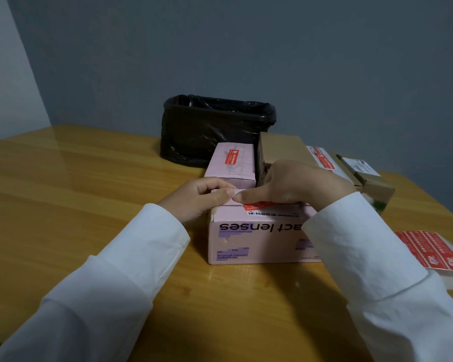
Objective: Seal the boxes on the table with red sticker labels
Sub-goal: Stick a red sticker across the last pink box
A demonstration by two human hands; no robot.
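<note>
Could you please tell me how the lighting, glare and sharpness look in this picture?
Head view: dim, bluish light; soft glare streaks on the glossy wooden table; the hands cast a shadow beside the pink cardboard box; wide-angle bending at the edges; small print is too soft to read.
</note>
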